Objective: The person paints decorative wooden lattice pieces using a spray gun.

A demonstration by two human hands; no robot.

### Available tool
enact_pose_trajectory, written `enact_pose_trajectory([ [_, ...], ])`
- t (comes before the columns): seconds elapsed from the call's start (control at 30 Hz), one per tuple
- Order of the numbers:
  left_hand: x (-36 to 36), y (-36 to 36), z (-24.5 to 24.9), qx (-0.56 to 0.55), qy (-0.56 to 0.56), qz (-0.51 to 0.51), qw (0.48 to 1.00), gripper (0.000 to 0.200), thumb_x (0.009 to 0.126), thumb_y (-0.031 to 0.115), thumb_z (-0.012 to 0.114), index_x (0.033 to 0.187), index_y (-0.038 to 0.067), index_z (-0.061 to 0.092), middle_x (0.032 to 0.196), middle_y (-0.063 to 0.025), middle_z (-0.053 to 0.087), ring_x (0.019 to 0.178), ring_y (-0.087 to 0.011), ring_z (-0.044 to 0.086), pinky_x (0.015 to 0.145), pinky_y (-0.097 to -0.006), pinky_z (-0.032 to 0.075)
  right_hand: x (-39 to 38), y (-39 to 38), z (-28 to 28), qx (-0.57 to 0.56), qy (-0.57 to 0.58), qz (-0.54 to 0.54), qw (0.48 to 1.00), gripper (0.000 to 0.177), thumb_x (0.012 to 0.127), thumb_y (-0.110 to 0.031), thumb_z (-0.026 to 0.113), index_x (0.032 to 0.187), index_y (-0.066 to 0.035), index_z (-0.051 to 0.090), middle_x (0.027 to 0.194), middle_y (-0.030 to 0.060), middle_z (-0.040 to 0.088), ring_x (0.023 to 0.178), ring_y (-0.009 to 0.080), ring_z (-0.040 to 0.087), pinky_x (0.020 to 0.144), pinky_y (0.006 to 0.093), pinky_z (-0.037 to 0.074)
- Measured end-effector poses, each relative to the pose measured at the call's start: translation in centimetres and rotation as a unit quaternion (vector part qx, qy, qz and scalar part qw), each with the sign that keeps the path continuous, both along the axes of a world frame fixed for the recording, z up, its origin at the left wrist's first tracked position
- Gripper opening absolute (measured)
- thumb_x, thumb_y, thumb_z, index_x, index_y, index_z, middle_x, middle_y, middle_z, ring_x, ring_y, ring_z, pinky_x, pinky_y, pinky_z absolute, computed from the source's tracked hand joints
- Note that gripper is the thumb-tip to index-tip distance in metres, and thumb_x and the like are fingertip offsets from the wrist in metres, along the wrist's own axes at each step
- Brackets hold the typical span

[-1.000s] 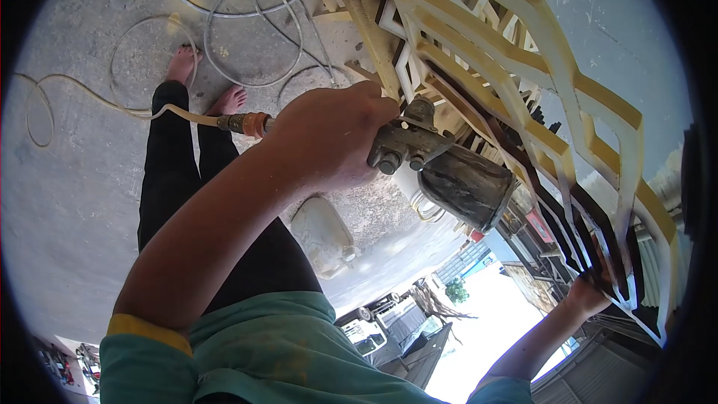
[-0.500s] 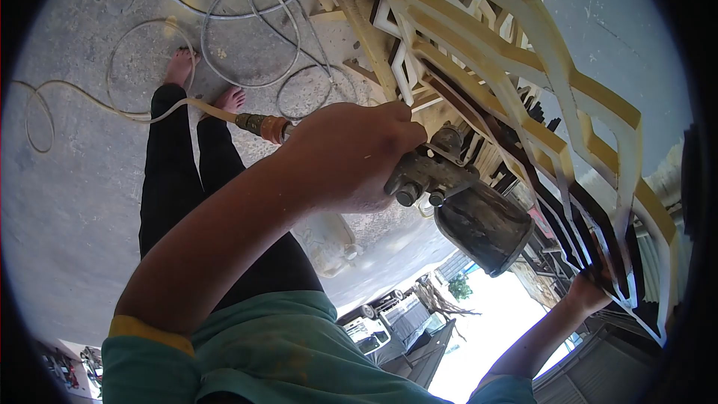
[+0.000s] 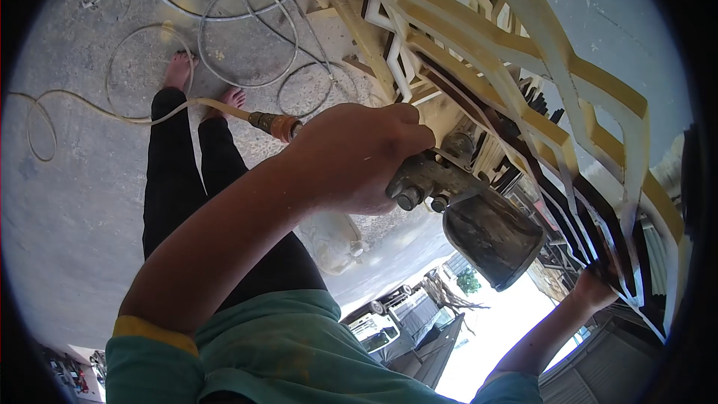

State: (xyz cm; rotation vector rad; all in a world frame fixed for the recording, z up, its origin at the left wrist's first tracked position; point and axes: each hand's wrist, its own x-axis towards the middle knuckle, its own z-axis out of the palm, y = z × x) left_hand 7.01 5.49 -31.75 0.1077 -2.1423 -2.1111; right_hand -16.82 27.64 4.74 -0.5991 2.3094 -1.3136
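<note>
Surroundings: the panel (image 3: 609, 90), an open lattice with yellow faces and dark sections, rises beyond the spray gun (image 3: 428, 179) and fills the right side of the view. A wooden beam (image 3: 364, 37) lies on the far side of the left hand (image 3: 359, 157). Coiled cables (image 3: 247, 37) and a hose (image 3: 78, 97) lie on the floor (image 3: 82, 217), close to the bare feet (image 3: 179, 71). A pale container (image 3: 329, 243) is partly covered by the left forearm. A parked vehicle (image 3: 378, 333) is visible beyond the shirt.

Obstruction: the left hand covers the gun handle; the bars of the panel partly cover the fingers of the right hand (image 3: 596, 289).

Change from the preceding frame: the gun and its cup (image 3: 493, 236) have shifted slightly to the right and down in the view. The right hand remains at the same part of the panel.

Orientation: the cup extends from the gun body toward the lower right of the view, its long axis oblique. The coupling (image 3: 274, 126) faces the upper left.

Grip: left, wrapped around the gun handle; right, closed on the narrow end of the panel, fingertips hidden.
</note>
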Motion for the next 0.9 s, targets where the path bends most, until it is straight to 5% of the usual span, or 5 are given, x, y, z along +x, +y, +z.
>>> enact_pose_trajectory([
  [0.9, -0.8, 1.7, -0.5, 0.000, -0.025, 0.013, 1.000, 0.042, 0.068, 0.022, 0.079, 0.105, 0.013, 0.062, 0.094, -0.0067, 0.060, 0.082, -0.0296, 0.067, 0.067, -0.0425, 0.053, 0.0, 0.3, 0.4, 0.044, 0.024, 0.018, 0.999, 0.039, 0.100, -0.032, 0.050, 0.114, 0.002, 0.063, 0.111, 0.0159, 0.068, 0.102, 0.0240, 0.068, 0.093, 0.0344, 0.054],
])
